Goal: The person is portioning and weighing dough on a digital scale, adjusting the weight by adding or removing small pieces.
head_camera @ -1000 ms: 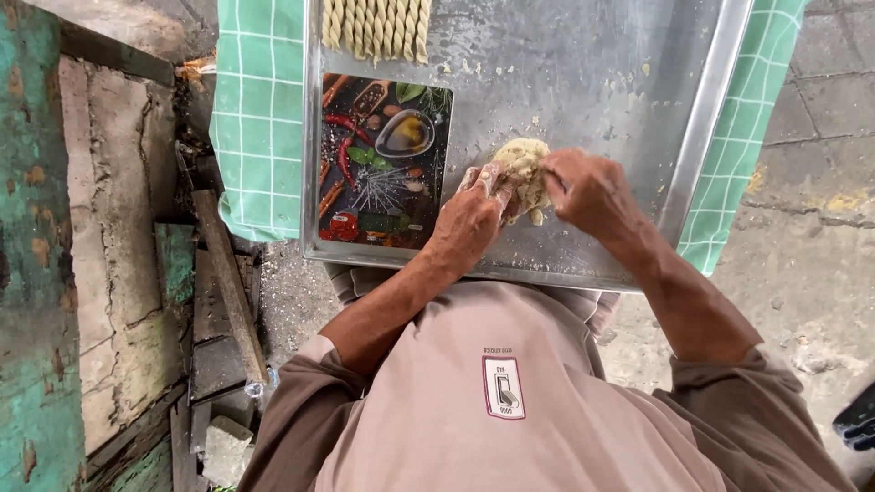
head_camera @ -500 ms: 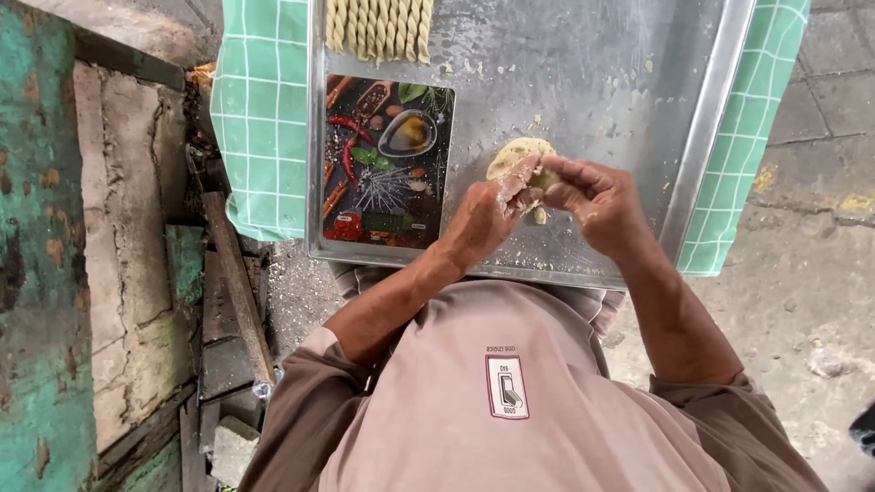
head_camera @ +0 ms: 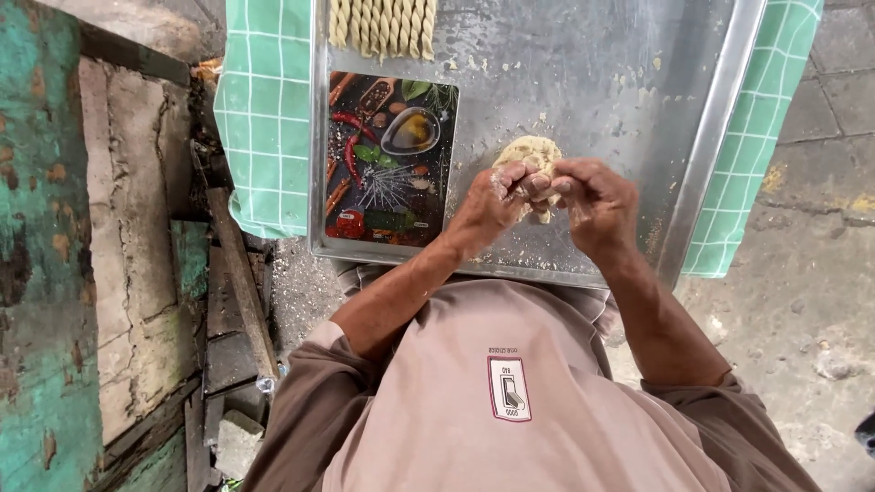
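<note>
My left hand (head_camera: pixel 492 202) and right hand (head_camera: pixel 592 205) meet fingertip to fingertip, both pinched together on 1 lump of pale dough (head_camera: pixel 531 157). The lump sits just above my knuckles, over the lower middle of the metal tray (head_camera: pixel 638 82); whether it rests on the tray surface I cannot tell.

Just left of my left hand lies 1 rectangular board (head_camera: pixel 387 159), dark, printed with spices, red chillies and a bowl of oil, flat in the tray's lower left part. At the tray's top edge, 1 row of twisted dough sticks (head_camera: pixel 383 25) lies side by side; I count about 9, cut off by the frame. Crumbs and flour dust mark the tray.

Under the tray, 1 green checked cloth (head_camera: pixel 264 118) shows on both sides. On my shirt, 1 small rectangular label (head_camera: pixel 509 389), white with a dark red border.
</note>
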